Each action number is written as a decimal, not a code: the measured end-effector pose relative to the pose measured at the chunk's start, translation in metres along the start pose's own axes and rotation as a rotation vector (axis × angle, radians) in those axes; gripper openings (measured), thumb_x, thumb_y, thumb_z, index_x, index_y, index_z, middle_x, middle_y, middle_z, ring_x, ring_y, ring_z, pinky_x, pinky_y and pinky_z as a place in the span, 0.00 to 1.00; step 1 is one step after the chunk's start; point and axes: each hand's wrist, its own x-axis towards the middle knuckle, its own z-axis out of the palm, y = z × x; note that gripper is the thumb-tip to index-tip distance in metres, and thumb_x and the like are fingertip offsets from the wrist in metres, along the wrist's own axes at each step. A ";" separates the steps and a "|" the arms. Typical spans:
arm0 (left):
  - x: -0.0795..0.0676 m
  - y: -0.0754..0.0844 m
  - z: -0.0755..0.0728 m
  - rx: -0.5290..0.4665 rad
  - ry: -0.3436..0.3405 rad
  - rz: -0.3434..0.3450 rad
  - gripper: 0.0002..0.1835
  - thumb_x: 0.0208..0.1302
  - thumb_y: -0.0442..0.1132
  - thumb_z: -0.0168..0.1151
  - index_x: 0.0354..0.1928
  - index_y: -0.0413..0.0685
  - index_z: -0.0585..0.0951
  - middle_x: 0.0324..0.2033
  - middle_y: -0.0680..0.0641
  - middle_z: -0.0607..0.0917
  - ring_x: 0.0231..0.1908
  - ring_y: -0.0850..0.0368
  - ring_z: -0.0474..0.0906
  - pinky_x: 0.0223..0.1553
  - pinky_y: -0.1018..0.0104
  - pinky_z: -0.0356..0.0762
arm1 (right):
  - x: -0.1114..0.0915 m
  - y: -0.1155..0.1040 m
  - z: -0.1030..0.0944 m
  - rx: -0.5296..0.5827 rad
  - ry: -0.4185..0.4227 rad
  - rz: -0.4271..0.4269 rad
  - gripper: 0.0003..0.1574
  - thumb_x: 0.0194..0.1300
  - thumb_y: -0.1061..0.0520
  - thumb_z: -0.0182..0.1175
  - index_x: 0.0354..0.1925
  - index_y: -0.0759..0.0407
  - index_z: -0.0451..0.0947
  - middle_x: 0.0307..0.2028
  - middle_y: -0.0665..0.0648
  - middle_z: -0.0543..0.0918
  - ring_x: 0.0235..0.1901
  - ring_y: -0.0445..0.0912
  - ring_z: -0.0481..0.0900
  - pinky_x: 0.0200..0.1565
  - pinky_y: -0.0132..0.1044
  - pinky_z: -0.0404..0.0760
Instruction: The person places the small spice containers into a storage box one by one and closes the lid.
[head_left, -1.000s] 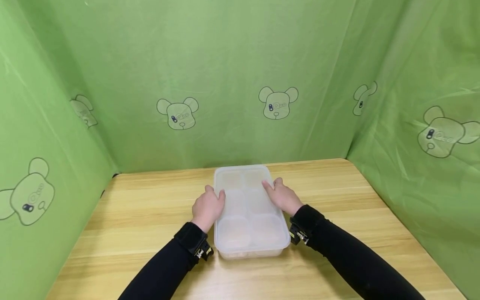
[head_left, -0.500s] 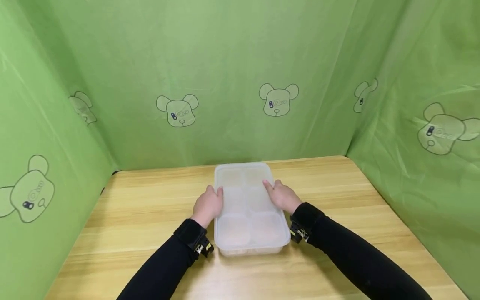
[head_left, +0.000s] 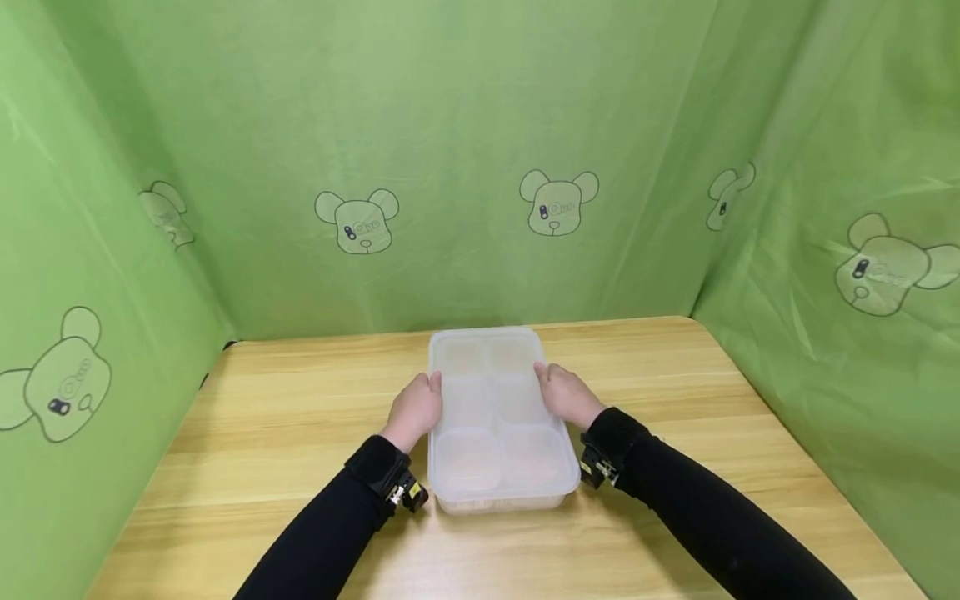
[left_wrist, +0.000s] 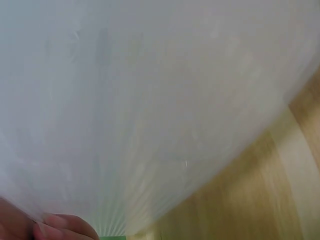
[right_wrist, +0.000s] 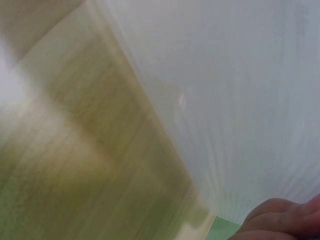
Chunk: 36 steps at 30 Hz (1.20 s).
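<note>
A translucent plastic food storage container (head_left: 495, 458) with a frosted lid over several compartments lies lengthwise on the wooden table. My left hand (head_left: 415, 411) grips its left edge, thumb at the lid's rim. On the opposite edge, my right hand (head_left: 572, 395) holds it the same way, a little farther back. In the left wrist view, fingertips (left_wrist: 67, 227) curl against the container's wall (left_wrist: 150, 110). The right wrist view has curled fingers (right_wrist: 282, 220) at the far end of the wall (right_wrist: 225, 100). What lies inside the container is blurred by the lid.
The wooden table (head_left: 285, 400) runs back to a green cloth backdrop (head_left: 465, 150) printed with bear heads. More green cloth (head_left: 847, 233) walls in the right side, and the left as well. Each wrist wears a black band with a small camera (head_left: 405, 493).
Both thumbs have slid outward from the lid's top toward its side edges. The container keeps nearly the same place, with a slight shift of the head view.
</note>
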 end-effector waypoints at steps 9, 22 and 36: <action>0.003 -0.005 0.001 -0.032 -0.017 0.028 0.29 0.82 0.48 0.32 0.57 0.28 0.74 0.44 0.35 0.82 0.44 0.41 0.80 0.49 0.47 0.78 | 0.000 0.000 -0.001 0.056 -0.024 0.002 0.37 0.83 0.45 0.26 0.55 0.75 0.68 0.35 0.63 0.75 0.35 0.52 0.76 0.42 0.47 0.81; 0.003 -0.005 0.001 -0.068 -0.010 0.007 0.28 0.82 0.49 0.32 0.56 0.31 0.75 0.43 0.36 0.81 0.42 0.44 0.78 0.49 0.48 0.77 | 0.001 0.003 -0.001 0.090 -0.037 -0.002 0.36 0.83 0.45 0.26 0.54 0.74 0.68 0.34 0.62 0.73 0.34 0.52 0.75 0.40 0.45 0.80; 0.003 -0.004 0.001 -0.044 -0.013 -0.003 0.29 0.82 0.49 0.32 0.59 0.30 0.74 0.49 0.34 0.81 0.47 0.41 0.79 0.52 0.46 0.76 | -0.003 -0.002 -0.003 0.065 -0.034 0.009 0.37 0.83 0.45 0.25 0.56 0.75 0.67 0.35 0.63 0.74 0.36 0.52 0.76 0.43 0.47 0.82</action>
